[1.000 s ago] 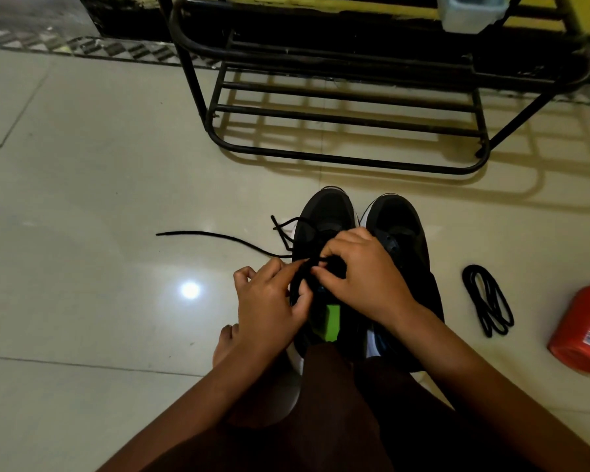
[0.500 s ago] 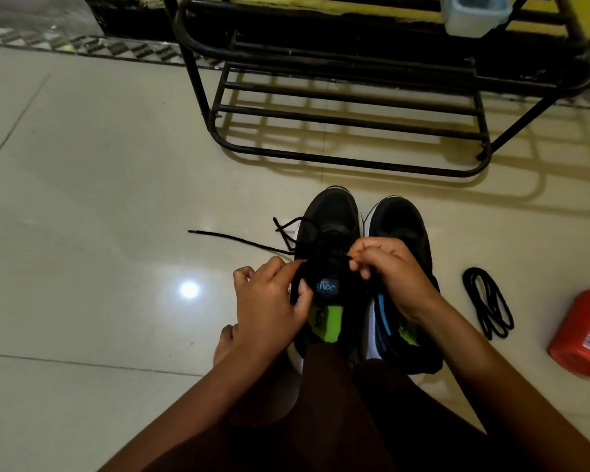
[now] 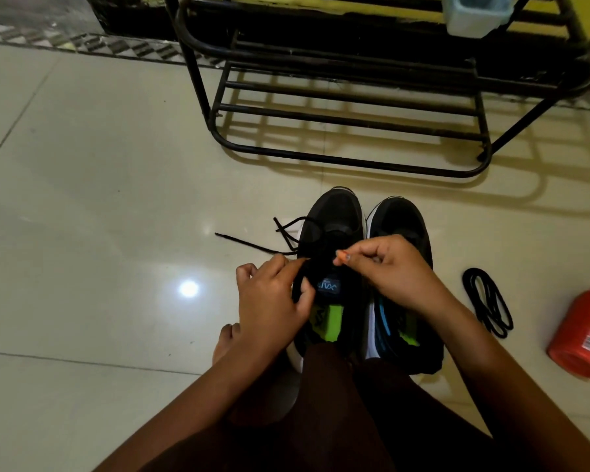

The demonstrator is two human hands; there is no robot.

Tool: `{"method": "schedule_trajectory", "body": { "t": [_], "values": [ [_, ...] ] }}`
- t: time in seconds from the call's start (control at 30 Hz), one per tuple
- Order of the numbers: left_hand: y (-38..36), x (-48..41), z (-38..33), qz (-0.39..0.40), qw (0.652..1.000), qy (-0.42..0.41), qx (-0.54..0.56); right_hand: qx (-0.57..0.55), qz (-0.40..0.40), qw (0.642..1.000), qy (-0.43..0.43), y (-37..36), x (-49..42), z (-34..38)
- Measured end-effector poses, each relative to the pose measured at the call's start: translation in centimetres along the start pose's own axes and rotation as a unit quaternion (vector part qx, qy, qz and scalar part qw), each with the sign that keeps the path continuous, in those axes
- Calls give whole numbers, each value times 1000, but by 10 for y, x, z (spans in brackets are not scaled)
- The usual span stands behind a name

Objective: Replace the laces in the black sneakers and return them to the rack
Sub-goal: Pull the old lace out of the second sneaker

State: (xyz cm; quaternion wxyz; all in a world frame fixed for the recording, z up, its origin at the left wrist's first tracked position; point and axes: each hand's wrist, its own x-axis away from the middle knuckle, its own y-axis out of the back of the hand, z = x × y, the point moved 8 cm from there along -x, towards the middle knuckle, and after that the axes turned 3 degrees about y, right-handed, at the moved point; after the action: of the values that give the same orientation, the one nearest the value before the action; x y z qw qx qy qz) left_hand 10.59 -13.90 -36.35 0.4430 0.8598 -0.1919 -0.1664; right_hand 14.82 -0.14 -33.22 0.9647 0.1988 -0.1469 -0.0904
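Here, one head view only. Two black sneakers are seen side by side on the tiled floor (image 3: 99, 165), toes aimed at the rack (image 3: 321, 59); neither is set on it. The left sneaker (image 3: 334, 212) is taken as ref. Its R flank is touched by the right sneaker (image 3: 401, 216), in which blue and green lining is shown. The black metal rack is stood beyond the left sneaker's toe, apart from it, w/ a pale container (image 3: 474, 15) perched on an upper bar.

The left hand (image 3: 269, 301) is held at the left sneaker's L side: thumb and forefinger are curled onto the eyelet edge, just beside the blue tongue label (image 3: 328, 286). The right hand (image 3: 395, 270) is held over the left sneaker's lacing area, fingers curled in, thumb and forefinger pinched on the lace (image 3: 252, 246); the exact grip pt is hard to make out, black on black. One lace end is trailed across the floor to the L of the left sneaker, w/ a loop lifted near its toe.

A coiled lace (image 3: 487, 303) is laid on the floor R of the left sneaker, past the right sneaker. A red can (image 3: 583, 335) is laid on its side further R, cut off by the frame edge. A bare foot (image 3: 223, 342) is tucked just L of the left sneaker's heel.
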Motion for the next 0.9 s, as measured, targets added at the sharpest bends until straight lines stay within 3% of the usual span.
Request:
{"method": "schedule_trajectory", "body": {
  "t": [0.07, 0.17, 0.23, 0.33, 0.43, 0.57, 0.67, 0.8, 0.9],
  "values": [
    [1, 0, 1, 1, 1000, 1, -3, -9, 25, 999, 25, -6, 2, 8],
    [2, 1, 3, -1, 1000, 7, 2, -184, 94, 977, 57, -18, 15, 17],
    [1, 0, 3, 1, 1000, 11, 8, -247, 84, 965, 36, -15, 18, 12],
    [0, 0, 1, 0, 1000, 10, 7, -138, 56, 988, -27, -11, 14, -7],
    [2, 1, 1, -4, 1000, 9, 10, -153, 15, 988, 30, -8, 16, 2],
    [2, 1, 1, -3, 1000, 13, 14, -270, -41, 952, 136, -2, 25, 19],
    [2, 1, 1, -3, 1000, 16, 18, -417, -19, 905, 79, 3, 27, 18],
    [2, 1, 2, -3, 1000, 22, 20, -275, -3, 960, -47, 12, 27, 3],
    [2, 1, 2, -5, 1000, 21, 23, -258, -67, 963, -21, 23, 28, 4]
  ]
}}
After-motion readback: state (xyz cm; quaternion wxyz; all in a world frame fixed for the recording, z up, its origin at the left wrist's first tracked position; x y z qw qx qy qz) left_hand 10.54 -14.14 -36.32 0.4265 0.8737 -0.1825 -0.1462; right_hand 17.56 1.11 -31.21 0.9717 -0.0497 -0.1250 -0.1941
